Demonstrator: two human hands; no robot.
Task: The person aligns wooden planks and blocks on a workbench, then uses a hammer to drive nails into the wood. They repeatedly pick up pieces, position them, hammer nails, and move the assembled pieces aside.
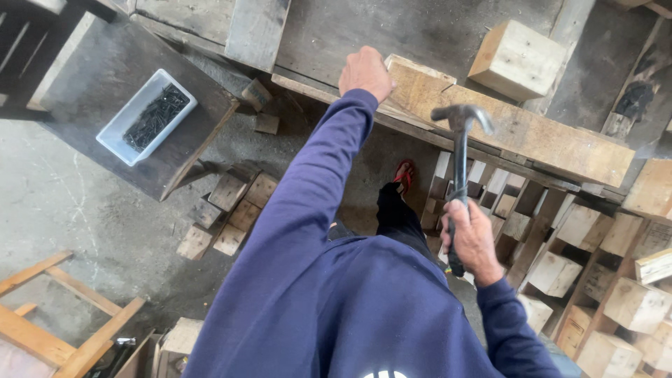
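My right hand (471, 240) grips the dark handle of a claw hammer (460, 140), whose metal head is raised just in front of a long wooden plank (539, 136) lying across the workbench. My left hand (365, 72) rests on the left end of that plank, fingers curled over its edge. Both arms are in dark blue sleeves. A cube-shaped wood block (516, 59) sits on the bench beyond the plank.
A white tray of dark nails (147, 115) stands on a dark side table (98, 70) at the left. Several small wood blocks (224, 217) lie on the concrete floor, and many more (602, 280) are stacked at the right. A wooden frame (49, 315) lies bottom left.
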